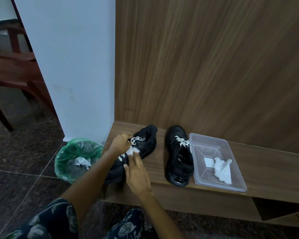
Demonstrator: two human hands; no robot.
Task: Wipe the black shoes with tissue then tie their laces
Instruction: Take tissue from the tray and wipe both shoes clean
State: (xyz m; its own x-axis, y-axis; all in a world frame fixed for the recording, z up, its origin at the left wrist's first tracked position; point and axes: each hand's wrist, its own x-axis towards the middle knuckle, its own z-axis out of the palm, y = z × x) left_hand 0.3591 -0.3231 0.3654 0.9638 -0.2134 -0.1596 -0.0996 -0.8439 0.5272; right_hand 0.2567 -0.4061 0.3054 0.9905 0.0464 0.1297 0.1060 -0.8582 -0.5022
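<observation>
On the low wooden bench (162, 188), the left hand (120, 141) grips the black lace-up shoe (141, 149) by its white laces, fingertips hidden. The right hand (136, 173), fingers straight and together, presses a crumpled white tissue (132, 150) against it; the arm covers the heel.

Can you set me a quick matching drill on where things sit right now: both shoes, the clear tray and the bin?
Things:
1. Left shoe
2. Right shoe
3. Clear tray
4. Bin

Places:
A. On the floor beside the bench, a crumpled tissue inside
B. At the right of the bench, a tissue inside
C. Untouched, between the other shoe and the tray
D. Under both hands, a tissue pressed on it

Pairs: 1-D, 2-C, 3-B, 4-A
</observation>
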